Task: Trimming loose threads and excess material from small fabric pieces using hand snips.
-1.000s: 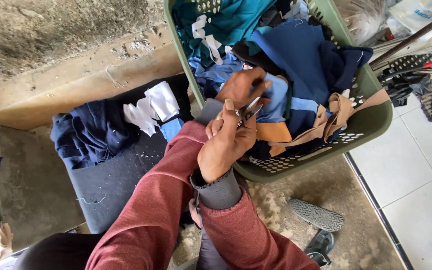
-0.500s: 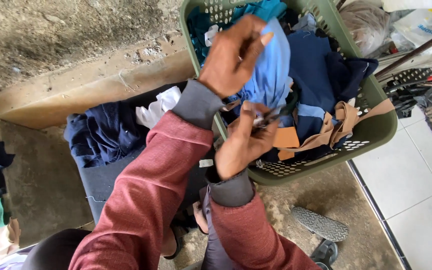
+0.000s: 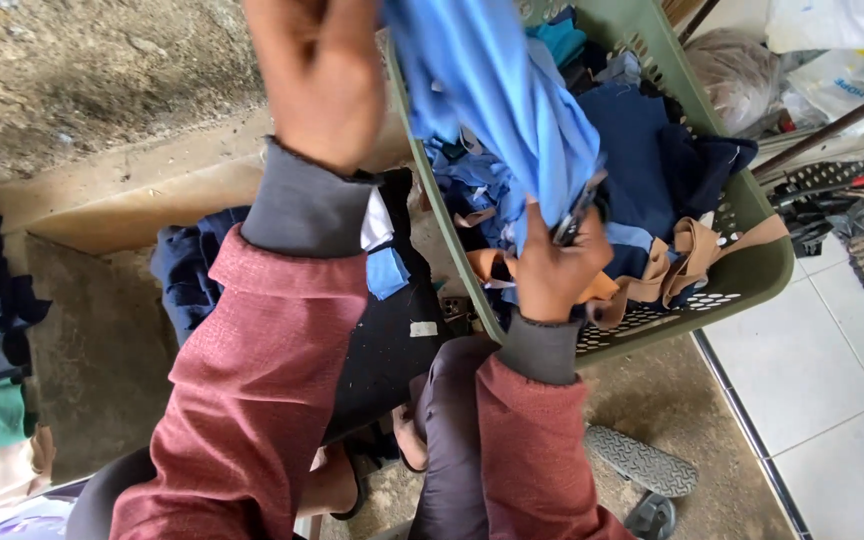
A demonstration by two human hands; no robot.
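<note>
A: Item: light blue cloth (image 3: 512,110), raised over the green laundry basket (image 3: 752,270)?
B: Yes. Left hand (image 3: 322,70) was closed on its top; right hand (image 3: 557,265) pinched its lower end, small scissors (image 3: 574,215) in its grip. Judged soft, light, limp; best held by the edges.
A: Packages?
B: White plastic bags (image 3: 832,40), upper right.

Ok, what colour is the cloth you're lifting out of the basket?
Light blue: the cloth, seen in the head view, is held by both hands above the green basket.
</note>
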